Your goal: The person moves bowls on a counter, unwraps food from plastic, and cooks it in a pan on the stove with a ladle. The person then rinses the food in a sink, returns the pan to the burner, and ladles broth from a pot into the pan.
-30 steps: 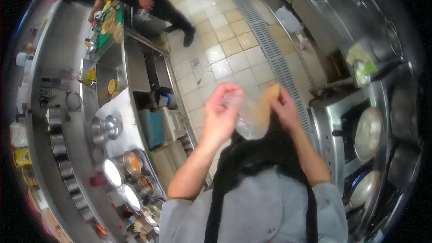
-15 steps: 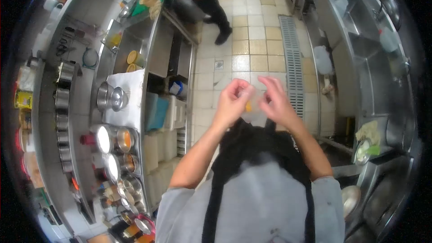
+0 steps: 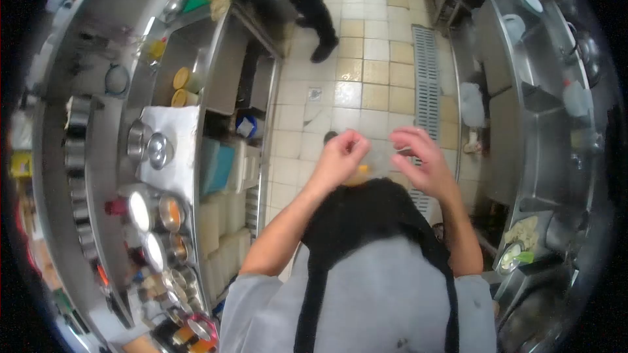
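Between my hands hangs a clear plastic bag [image 3: 379, 160] with something small and orange-yellow at its lower left. My left hand [image 3: 343, 157] pinches the bag's left side, thumb against fingers. My right hand [image 3: 422, 162] is just right of the bag, its fingers curved and apart from the thumb, with nothing visible between them. Both hands are raised in front of the black apron [image 3: 366, 216], over the tiled floor. The bag is see-through and its edges are hard to make out.
A co-worker's legs [image 3: 314, 13] are ahead in the aisle. On the left, a steel counter holds metal bowls [image 3: 159, 150] on a white cloth [image 3: 180, 124] and several metal pots [image 3: 171, 214]. A floor drain grate [image 3: 426, 85] and steel sinks [image 3: 546, 131] lie to the right.
My right hand has moved right, away from my left hand, and its fingers have spread from the thumb. The view has shifted slightly.
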The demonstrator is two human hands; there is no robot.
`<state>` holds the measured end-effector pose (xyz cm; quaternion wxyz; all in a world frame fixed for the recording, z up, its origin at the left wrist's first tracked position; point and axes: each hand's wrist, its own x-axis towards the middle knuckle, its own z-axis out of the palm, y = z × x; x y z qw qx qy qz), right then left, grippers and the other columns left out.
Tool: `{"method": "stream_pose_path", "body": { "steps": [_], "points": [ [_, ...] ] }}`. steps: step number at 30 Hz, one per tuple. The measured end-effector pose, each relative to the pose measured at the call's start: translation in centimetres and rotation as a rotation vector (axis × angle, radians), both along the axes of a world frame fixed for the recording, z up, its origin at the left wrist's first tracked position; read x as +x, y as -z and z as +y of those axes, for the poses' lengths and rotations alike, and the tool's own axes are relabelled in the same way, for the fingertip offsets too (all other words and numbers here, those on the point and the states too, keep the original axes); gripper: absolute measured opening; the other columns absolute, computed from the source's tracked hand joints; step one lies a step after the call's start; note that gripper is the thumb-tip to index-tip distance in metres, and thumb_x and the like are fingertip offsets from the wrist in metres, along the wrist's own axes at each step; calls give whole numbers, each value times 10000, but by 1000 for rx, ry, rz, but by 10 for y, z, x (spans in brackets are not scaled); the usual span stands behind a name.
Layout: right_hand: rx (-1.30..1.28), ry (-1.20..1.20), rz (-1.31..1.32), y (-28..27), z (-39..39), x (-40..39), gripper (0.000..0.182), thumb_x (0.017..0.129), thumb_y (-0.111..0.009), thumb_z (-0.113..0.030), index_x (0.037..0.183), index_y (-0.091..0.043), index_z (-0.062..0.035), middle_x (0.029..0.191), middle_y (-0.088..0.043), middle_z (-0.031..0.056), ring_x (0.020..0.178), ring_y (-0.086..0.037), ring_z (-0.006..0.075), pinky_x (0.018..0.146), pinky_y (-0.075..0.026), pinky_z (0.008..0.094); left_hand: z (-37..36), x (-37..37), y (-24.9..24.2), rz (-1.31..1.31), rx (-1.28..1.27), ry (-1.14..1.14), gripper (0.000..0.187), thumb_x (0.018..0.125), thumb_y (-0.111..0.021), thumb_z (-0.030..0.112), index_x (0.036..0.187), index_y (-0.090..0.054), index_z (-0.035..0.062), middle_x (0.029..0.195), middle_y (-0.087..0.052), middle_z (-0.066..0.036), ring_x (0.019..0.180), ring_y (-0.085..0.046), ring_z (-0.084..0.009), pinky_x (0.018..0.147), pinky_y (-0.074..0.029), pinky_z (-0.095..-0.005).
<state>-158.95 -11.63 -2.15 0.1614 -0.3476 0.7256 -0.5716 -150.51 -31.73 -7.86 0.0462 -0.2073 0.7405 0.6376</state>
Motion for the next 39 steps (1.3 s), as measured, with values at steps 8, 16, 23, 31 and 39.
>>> {"method": "stream_pose_path", "body": {
  "steps": [8, 16, 23, 31, 39],
  "points": [
    [187, 95, -73, 39, -125, -53, 160, 898, -529, -22, 1030, -617, 3, 945, -649, 152, 844, -636, 246, 738, -515, 345, -83, -104, -23, 174, 373, -43, 165, 961, -591, 210, 950, -596, 45, 774, -572, 13, 679, -526, -45, 569, -420, -197],
    [326, 190, -194, 24, -214, -102, 244, 886, -463, -8, 1102, -573, 16, 931, -657, 152, 856, -635, 230, 741, -509, 352, -163, -168, -13, 161, 114, 291, 218, 928, -582, 233, 976, -628, 25, 786, -646, -138, 726, -631, -216, 674, -499, -330],
    [182, 291, -452, 38, -236, -131, 331, 900, -480, -60, 1215, -555, 7, 1059, -658, 140, 965, -620, 189, 828, -498, 328, -190, -206, 19, 239, 142, 284, 183, 960, -572, 195, 997, -602, 19, 770, -619, -39, 701, -553, -88, 626, -484, -260],
    [289, 241, -155, 34, -236, -204, 217, 886, -512, -63, 1073, -585, 21, 976, -631, 214, 898, -626, 346, 779, -499, 381, -201, -292, 4, 154, -11, 348, 213, 965, -561, 203, 1014, -599, 0, 845, -662, -97, 776, -624, -133, 693, -510, -283],
    [217, 188, -14, 51, -221, -321, 155, 831, -558, -60, 947, -620, 22, 939, -642, 244, 890, -634, 397, 760, -505, 429, -178, -387, -26, 219, -49, 310, 224, 956, -569, 222, 1029, -599, 12, 831, -655, -122, 759, -633, -159, 690, -517, -309]
  ]
}}
